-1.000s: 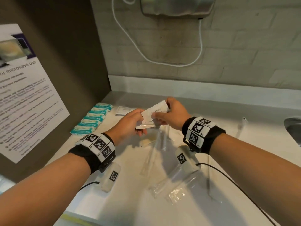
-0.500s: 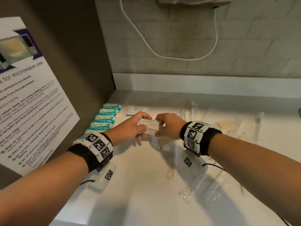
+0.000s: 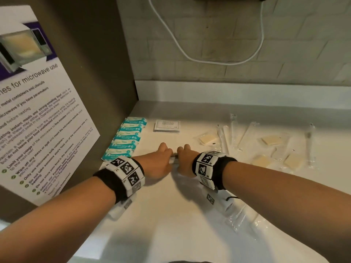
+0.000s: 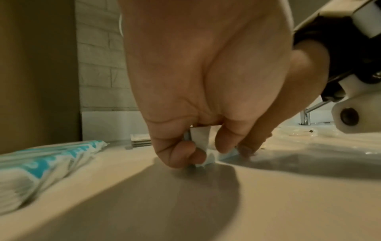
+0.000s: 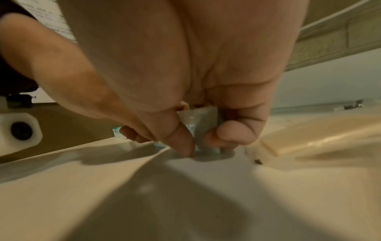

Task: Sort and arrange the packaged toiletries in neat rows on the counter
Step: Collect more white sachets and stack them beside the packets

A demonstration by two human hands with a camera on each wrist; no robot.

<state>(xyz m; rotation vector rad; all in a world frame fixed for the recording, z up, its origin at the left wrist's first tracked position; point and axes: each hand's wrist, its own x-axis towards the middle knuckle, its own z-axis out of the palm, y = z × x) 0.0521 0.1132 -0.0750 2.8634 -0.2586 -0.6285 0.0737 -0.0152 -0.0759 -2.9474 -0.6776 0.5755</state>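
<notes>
A microwave notice (image 3: 38, 103) fills the left of the frame, with a white cable (image 3: 209, 60) looping across the brick wall (image 3: 284, 44) at upper right.

The right hand (image 5: 198, 130) pinches a flat white packet (image 5: 203, 124) down against the pale counter (image 5: 185, 195).

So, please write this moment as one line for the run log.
left hand: pinches sachets | right hand: pinches same sachets | sachets: on edge, touching counter | teal packets: row at left
</notes>
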